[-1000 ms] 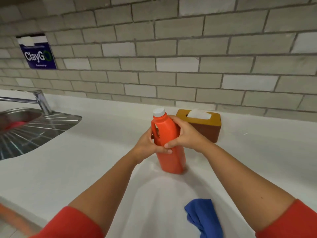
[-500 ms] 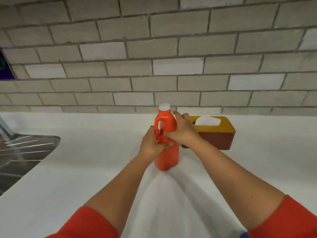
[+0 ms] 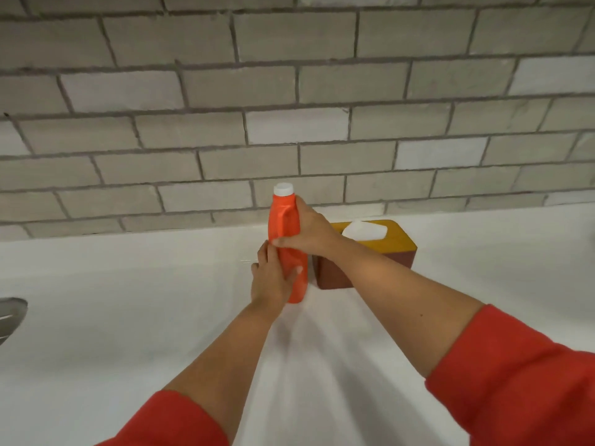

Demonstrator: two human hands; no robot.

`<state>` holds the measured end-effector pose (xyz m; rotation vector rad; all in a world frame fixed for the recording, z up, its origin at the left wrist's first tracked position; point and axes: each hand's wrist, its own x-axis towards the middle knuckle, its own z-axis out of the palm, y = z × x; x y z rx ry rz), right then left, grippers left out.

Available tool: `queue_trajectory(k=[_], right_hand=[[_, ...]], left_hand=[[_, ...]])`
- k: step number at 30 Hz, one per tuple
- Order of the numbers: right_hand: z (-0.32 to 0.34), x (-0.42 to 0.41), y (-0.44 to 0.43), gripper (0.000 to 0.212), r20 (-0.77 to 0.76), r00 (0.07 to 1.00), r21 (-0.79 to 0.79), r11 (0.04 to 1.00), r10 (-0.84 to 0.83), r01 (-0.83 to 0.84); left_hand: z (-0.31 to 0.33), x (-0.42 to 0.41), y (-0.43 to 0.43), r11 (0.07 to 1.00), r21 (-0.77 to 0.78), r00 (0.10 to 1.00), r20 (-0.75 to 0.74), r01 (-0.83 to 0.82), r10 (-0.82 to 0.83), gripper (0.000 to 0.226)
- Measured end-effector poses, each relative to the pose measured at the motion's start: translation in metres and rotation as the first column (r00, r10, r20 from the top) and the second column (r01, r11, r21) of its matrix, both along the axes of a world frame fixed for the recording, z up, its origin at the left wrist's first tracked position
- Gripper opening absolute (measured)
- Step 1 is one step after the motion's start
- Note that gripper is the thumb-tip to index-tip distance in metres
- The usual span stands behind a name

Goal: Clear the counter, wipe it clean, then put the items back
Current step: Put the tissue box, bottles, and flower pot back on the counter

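An orange bottle (image 3: 283, 220) with a white cap stands upright on the white counter (image 3: 128, 300), near the back wall. My right hand (image 3: 310, 231) wraps around its upper body from the right. My left hand (image 3: 272, 278) cups its lower part from the left, thumb across the front. Just right of the bottle, touching or nearly so, sits a brown tissue box (image 3: 386, 252) with a yellow top and a white tissue poking out.
A grey brick wall (image 3: 289, 107) rises right behind the counter. The edge of a steel sink drainer (image 3: 11, 312) shows at the far left. Bare white counter stretches left of the bottle and right of the tissue box.
Both hands carried the bottle farther back toward the wall, beside the tissue box. My view swung right, so the sink, the blue sign and the blue cloth have left the frame.
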<state>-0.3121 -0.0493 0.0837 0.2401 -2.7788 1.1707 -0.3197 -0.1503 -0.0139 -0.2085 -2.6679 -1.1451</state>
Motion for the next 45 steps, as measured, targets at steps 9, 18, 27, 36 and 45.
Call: queue_trajectory(k=[9,18,27,36,45], right_hand=[[-0.009,-0.026,0.009,0.095,0.059,0.997,0.117,0.992,-0.047,0.04],[-0.017,-0.025,0.009,0.079,0.105,0.994,0.163,0.986,-0.035,0.018],[-0.011,0.005,0.045,0.04,0.042,0.992,0.21,0.971,-0.122,0.111],[-0.002,0.047,0.094,0.029,0.057,0.972,0.177,0.961,-0.226,0.213],[0.007,0.121,0.181,0.024,0.117,0.919,0.212,0.914,-0.376,0.347]], left_hand=[[0.003,-0.025,0.008,0.999,0.006,0.998,-0.021,-0.051,0.051,0.057],[0.008,-0.041,0.012,0.996,0.039,0.997,0.018,-0.078,0.077,0.049],[0.008,-0.016,0.031,0.885,0.369,0.956,0.032,-0.282,0.291,0.048],[0.025,0.028,0.09,0.876,0.474,0.984,-0.091,-0.094,0.155,0.021],[0.041,0.092,0.184,0.901,0.418,0.993,-0.067,0.112,-0.093,0.021]])
